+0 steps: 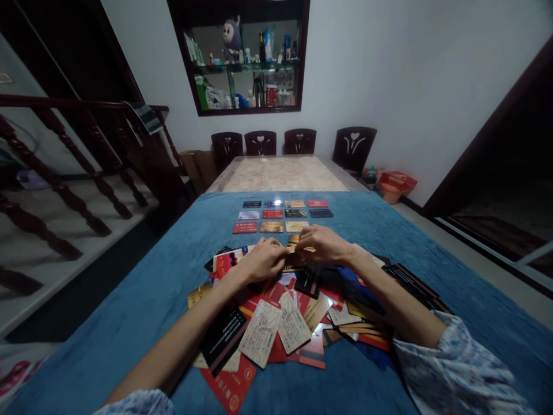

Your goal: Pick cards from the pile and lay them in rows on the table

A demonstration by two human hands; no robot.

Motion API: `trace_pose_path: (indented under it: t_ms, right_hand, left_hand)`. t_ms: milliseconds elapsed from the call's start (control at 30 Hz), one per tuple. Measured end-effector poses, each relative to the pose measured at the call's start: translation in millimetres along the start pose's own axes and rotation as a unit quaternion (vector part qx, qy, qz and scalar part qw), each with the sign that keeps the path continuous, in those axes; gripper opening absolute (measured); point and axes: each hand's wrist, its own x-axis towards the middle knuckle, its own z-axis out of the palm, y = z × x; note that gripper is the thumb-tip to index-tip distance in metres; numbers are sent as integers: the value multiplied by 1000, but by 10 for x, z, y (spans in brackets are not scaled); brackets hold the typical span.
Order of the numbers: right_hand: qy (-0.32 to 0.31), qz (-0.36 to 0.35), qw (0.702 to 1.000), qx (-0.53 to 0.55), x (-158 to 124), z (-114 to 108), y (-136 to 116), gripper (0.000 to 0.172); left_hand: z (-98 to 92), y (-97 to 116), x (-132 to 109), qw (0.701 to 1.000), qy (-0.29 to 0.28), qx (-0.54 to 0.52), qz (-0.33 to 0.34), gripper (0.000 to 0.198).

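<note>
Small pale card (291,250) seen at fingertips, between left hand (265,259) and right hand (323,243). Card pinched by right hand, fingers bent, knuckles up; left hand held just beside, palm down, fingers curled toward card; whether it is gripped by left cannot be told. Forearms (185,340) stretched forward, angled inward. Loose card pile (260,333) spread beneath and nearer than hands. Card rows (272,214) laid beyond hands on blue cloth (181,248).

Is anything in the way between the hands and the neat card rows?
A striped card between the left hand and right hand might be; I can't tell if it's held. Beyond it, only blue cloth before the rows.
</note>
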Motion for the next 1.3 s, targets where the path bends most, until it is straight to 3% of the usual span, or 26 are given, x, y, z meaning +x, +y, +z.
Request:
trace_pose_path:
  t_ms: [433,900,1300]
  right_hand:
    - [23,47,998,17,-53,24,144,25]
    - [-9,132,991,-22,-9,87,50,26]
    - [-47,167,984,-46,22,168,2,32]
  left_hand:
    - [-69,-203,25,994,44,-100,-32,37]
    - [63,-154,21,989,100,-99,-45,35]
    - [171,-190,21,990,106,-68,-58,42]
